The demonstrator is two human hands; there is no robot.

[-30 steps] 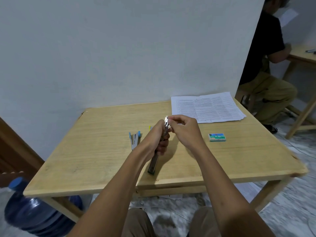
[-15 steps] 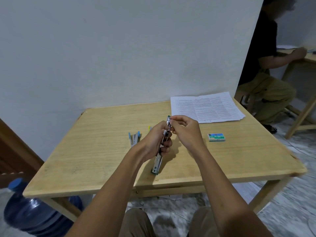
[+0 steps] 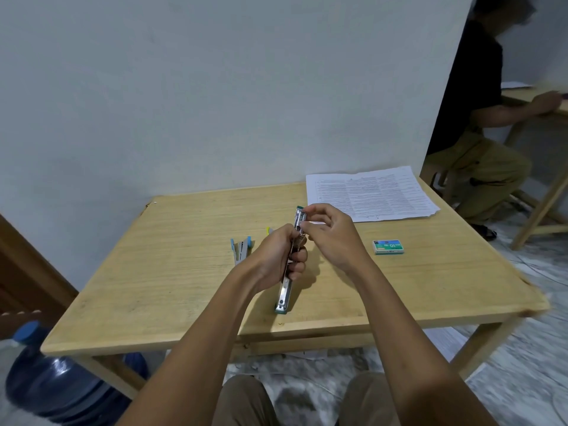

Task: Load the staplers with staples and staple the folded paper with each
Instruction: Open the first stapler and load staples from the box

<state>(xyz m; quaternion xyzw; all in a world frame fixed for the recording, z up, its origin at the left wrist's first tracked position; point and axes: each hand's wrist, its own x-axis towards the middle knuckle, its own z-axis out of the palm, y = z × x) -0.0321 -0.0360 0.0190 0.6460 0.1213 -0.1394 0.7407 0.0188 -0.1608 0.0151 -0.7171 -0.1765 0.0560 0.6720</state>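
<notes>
Holding a green stapler [image 3: 285, 292] swung open into one long strip, a person works over a wooden bench [image 3: 172, 272]. The stapler's long axis runs near to far and is tilted. Its near end sits low at the bench surface by the front edge, and its far end rises toward the wall.

The left hand [image 3: 273, 256] grips the middle, fingers [image 3: 299, 256] curled round it. The right hand [image 3: 335, 238] pinches the raised far part between thumb and fingers [image 3: 318, 210]; whether staples sit in that pinch cannot be told.

A small green staple box [image 3: 388, 246] lies flat to the right, its label showing "10". Beyond it lies a stack of printed paper [image 3: 368, 195], its text too small to read. Left of the hands, a blue stapler [image 3: 241, 249] lies lengthwise, near to far.
</notes>
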